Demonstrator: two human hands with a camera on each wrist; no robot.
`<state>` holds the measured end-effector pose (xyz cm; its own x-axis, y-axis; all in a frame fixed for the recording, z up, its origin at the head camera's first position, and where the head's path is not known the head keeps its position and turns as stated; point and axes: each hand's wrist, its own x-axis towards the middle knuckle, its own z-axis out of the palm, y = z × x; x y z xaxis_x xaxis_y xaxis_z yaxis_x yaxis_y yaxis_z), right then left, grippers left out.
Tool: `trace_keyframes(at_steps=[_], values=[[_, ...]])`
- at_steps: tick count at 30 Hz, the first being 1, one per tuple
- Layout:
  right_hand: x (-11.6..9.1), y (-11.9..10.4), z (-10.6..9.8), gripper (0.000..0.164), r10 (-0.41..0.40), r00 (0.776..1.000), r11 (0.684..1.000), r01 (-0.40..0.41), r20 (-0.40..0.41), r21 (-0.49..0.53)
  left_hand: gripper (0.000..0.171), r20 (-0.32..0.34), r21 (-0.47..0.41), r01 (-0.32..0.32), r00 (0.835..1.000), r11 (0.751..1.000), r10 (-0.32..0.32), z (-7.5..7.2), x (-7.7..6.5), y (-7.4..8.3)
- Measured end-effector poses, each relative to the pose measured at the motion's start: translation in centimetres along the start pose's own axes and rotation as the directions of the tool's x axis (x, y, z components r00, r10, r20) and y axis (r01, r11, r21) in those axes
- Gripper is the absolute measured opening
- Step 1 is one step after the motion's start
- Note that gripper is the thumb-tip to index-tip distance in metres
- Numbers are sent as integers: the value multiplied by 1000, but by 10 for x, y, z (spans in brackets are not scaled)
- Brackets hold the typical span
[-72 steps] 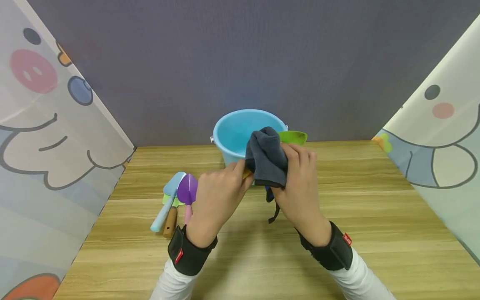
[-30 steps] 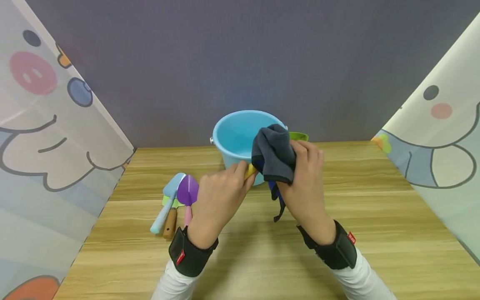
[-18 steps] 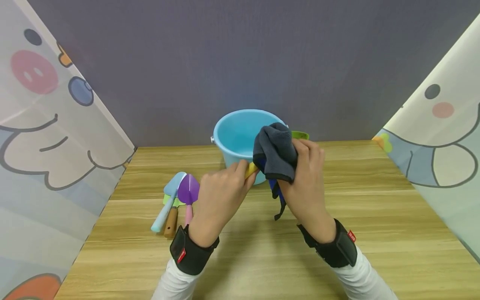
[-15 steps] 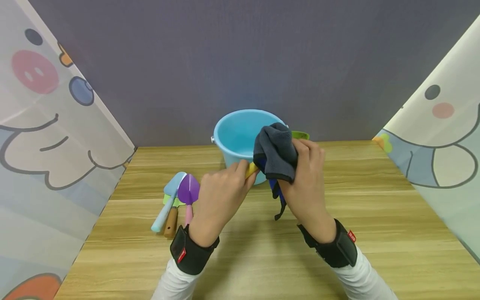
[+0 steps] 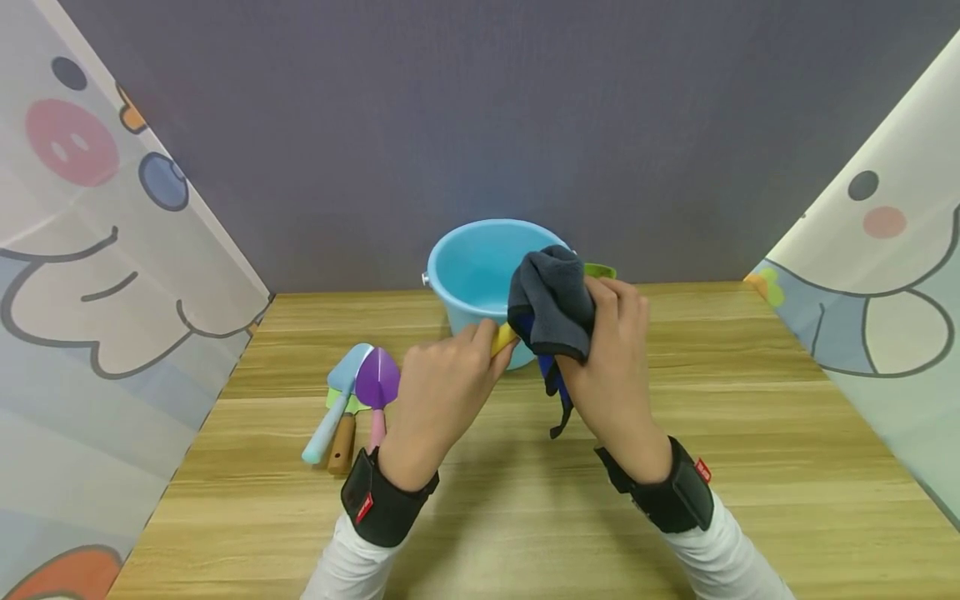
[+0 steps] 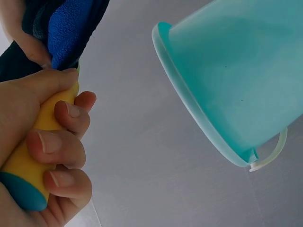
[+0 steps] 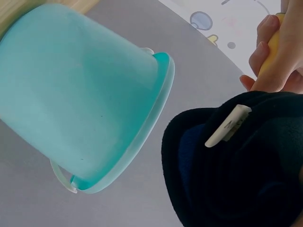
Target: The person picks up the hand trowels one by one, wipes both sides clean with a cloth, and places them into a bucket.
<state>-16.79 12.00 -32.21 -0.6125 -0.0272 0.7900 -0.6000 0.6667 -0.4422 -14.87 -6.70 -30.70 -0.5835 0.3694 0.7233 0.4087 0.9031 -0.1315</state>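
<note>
In the head view my left hand (image 5: 448, 379) grips the handle of a toy garden trowel (image 5: 504, 337). The left wrist view shows that handle (image 6: 45, 123) as yellow with a teal end, fingers curled around it. My right hand (image 5: 611, 367) holds a bunched cloth (image 5: 552, 304), grey on one face and blue on the other with dark edging, wrapped over the trowel. The trowel's green blade tip (image 5: 600, 271) sticks out beyond my right fingers; its middle is hidden. A white tag (image 7: 228, 125) shows on the cloth in the right wrist view.
A light blue bucket (image 5: 483, 271) stands behind my hands, against the grey back panel (image 5: 480, 117). To the left on the wooden table (image 5: 720, 433) lie a blue trowel (image 5: 324, 433), a purple trowel (image 5: 375, 379) and a brown-handled tool with a green head (image 5: 341, 446).
My right hand and the cloth have shifted slightly right along the trowel since the earliest frame. More yellow handle shows, less green blade. Over the last half second hardly anything moves.
</note>
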Motion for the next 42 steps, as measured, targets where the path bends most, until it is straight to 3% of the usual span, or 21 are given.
trace_keyframes(at_steps=[42], values=[[5,6,-5,47,43,998,999,-44,-34,-30,35,-35,0,-2,999,1000,2,0,-1,-2]])
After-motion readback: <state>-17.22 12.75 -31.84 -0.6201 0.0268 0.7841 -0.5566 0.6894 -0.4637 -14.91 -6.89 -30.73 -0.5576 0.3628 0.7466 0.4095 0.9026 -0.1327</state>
